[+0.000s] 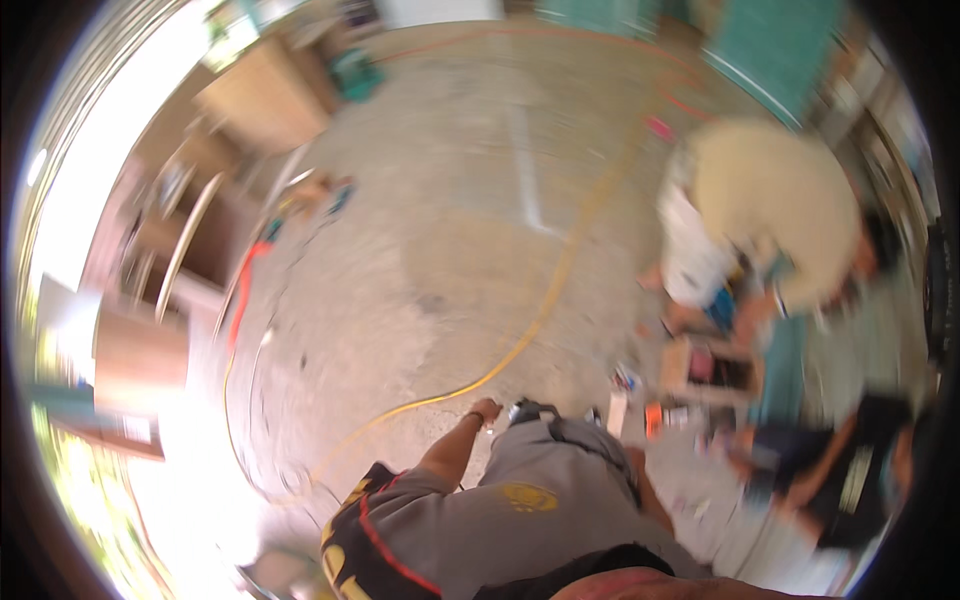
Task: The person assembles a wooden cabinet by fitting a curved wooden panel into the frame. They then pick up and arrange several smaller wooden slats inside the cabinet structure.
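My left arm reaches forward past my grey shirt, with a dark band at the wrist. My left hand is low over the concrete floor, close to a yellow hose. Its fingers are small and blurred, so I cannot tell whether they hold anything. Beside it is a dark and light object whose kind is unclear, just ahead of my grey clothing. Bare skin shows at my right side, but no right hand can be made out.
A crouching person bends over an open wooden box at right. Another person in dark clothing sits nearer. An orange item lies by the box. Wooden cabinets line the left; an orange cord runs beside them.
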Action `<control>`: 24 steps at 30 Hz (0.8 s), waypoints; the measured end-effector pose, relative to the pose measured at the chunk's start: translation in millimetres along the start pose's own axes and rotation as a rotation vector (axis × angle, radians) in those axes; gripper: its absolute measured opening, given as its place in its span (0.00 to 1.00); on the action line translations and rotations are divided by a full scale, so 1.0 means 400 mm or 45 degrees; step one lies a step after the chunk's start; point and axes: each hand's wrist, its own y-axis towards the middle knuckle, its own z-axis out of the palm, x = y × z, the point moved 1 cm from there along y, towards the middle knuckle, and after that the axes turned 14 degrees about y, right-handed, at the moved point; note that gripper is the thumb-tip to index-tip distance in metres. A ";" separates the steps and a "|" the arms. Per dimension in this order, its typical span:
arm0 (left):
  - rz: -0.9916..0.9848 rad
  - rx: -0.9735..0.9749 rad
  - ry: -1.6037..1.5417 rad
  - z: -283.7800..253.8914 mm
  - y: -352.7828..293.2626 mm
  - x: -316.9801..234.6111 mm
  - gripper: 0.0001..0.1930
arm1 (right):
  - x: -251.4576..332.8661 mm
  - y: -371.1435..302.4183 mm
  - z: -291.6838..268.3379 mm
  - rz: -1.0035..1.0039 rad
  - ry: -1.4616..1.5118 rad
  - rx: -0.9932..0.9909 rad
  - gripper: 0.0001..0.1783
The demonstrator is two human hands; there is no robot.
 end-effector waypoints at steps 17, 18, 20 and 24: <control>-0.270 -0.071 -0.715 0.042 -0.218 0.274 0.22 | 0.424 0.149 0.208 0.082 -0.047 0.289 0.14; -0.273 -0.080 -0.741 0.038 -0.224 0.296 0.22 | 0.477 0.164 0.250 0.026 -0.067 0.327 0.14; -0.260 -0.093 -0.767 0.020 -0.218 0.330 0.22 | 0.558 0.180 0.320 -0.058 -0.116 0.370 0.14; -0.365 -0.022 -0.752 -0.014 -0.206 0.422 0.23 | 0.675 0.124 0.447 -0.063 -0.052 0.375 0.17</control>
